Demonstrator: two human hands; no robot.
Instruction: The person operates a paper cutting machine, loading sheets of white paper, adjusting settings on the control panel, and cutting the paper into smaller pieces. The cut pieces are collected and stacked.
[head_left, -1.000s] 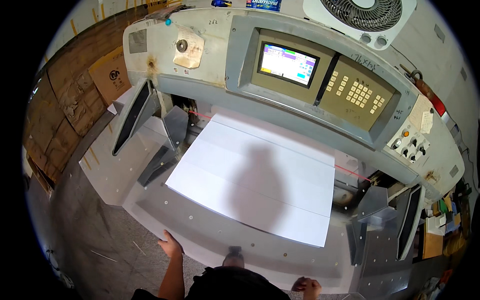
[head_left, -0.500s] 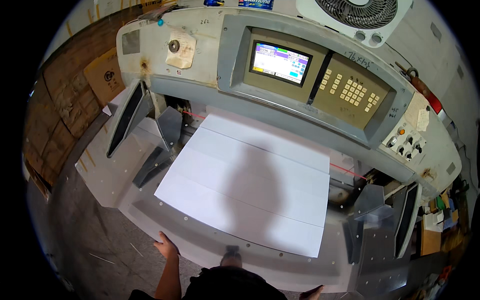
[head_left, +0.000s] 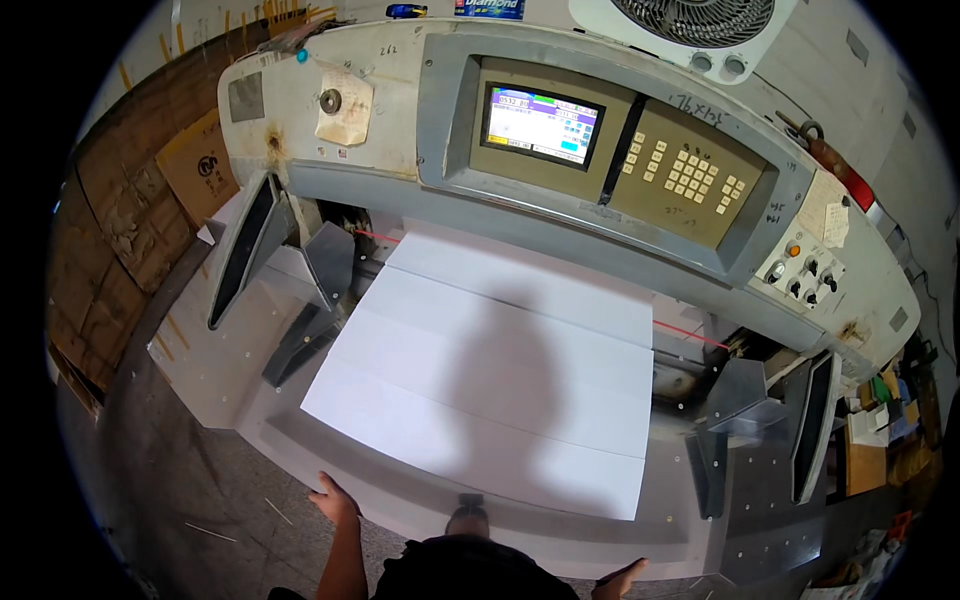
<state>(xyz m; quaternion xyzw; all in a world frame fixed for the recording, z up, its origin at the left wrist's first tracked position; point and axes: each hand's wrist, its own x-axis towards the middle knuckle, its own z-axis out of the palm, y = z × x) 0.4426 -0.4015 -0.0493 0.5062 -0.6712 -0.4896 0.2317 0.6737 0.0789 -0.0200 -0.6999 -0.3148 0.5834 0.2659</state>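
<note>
The white paper stack (head_left: 500, 385) lies on the cutter's table (head_left: 220, 360), just beyond both hands, its long axis running left to right. The left hand (head_left: 333, 500), spread and empty, is nearer; the right hand (head_left: 622, 580) shows too little to tell its state.

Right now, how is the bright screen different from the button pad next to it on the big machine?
The screen glows with coloured blocks, while the button pad is dull tan with rows of pale keys. The screen sits left of the dark divider, the button pad right of it. Both are set in the same grey sloping panel above the white paper stack.
</note>
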